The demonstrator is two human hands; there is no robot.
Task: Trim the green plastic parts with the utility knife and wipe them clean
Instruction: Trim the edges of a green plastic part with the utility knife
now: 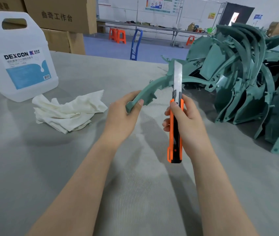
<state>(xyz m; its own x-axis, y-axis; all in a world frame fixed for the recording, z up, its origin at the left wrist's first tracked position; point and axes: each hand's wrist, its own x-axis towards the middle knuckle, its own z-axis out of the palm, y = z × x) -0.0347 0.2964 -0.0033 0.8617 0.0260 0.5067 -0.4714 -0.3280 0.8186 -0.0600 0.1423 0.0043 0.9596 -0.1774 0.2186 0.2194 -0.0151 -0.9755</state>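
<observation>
**A:** We judge it early: the pile of green parts (246, 82) is heaped at the right of the table (84, 176), and we see no finished stack.

**B:** Our left hand (123, 114) grips one curved green part (145, 92) by its near end, above mid-table. Our right hand (188, 120) wraps the orange utility knife (176, 126).

**A:** The white cloth (69, 109) lies crumpled beside the DEXCON jug (19, 57), so wiping looks undone.

**B:** The knife's long axis runs straight away from us, blade out and pointing far. The part arcs up and right toward the pile. Whether the blade touches it, we can't tell.

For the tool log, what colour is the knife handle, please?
Knife handle: orange and black; head view.
</observation>
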